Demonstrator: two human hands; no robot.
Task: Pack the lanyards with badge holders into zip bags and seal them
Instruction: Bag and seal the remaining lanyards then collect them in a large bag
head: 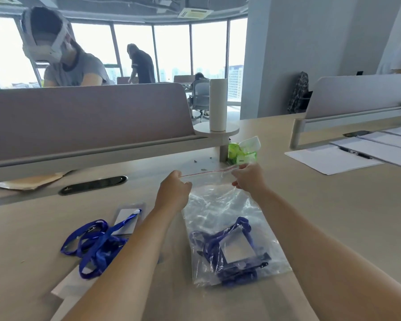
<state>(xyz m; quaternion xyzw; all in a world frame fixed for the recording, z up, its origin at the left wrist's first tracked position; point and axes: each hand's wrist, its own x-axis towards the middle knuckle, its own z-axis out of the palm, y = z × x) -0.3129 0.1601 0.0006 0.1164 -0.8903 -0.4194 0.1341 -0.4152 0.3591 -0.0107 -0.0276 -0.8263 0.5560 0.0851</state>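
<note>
A clear zip bag (220, 207) lies on the beige table (322, 205), its red zip strip at the far end. Inside, near the bag's bottom, sits a blue lanyard with a badge holder (235, 249). My left hand (174, 188) pinches the left end of the zip strip. My right hand (248, 177) pinches its right end, and the strip is stretched between them. A second blue lanyard (95, 244) lies loose to the left, clipped to a clear badge holder (126, 218).
A grey desk divider (86, 119) runs along the back with a white cylinder (217, 105) on a round shelf. A green packet (241, 152) sits just beyond the bag. Papers and a pen (357, 154) lie far right. A cable slot (93, 185) and cardboard (30, 181) lie far left.
</note>
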